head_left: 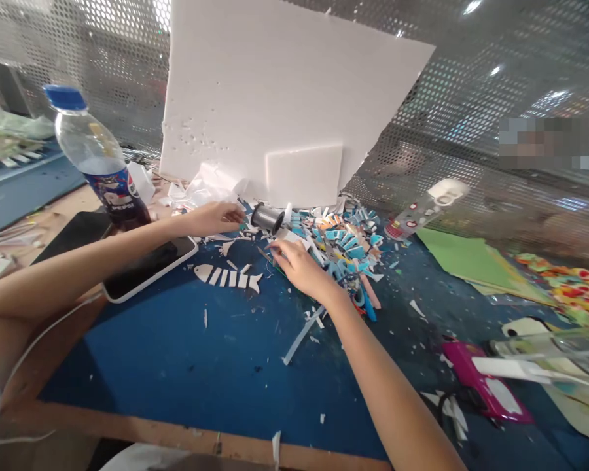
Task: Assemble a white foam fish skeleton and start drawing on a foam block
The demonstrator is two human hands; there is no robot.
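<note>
My left hand (218, 219) reaches in over the back of the blue mat, fingers slightly bent and apart from anything. Just right of its fingertips lies a black spool (267, 218) on its side, wound with thin thread or wire. My right hand (297, 265) is low over the mat, thumb and fingers drawn together. A thin pointed object (264, 254) shows at its fingertips, too small to name. In front of both hands lies a white fish skeleton (228, 277) made of separate cut pieces, with a head, several bars and a tail.
A heap of blue, white and orange scraps (346, 239) lies behind my right hand. At left stand a cola bottle (112, 183) and a phone (147, 268) under my left forearm. White boards (294, 85) lean at the back. A magenta device (485, 383) and green sheets (476, 261) lie right.
</note>
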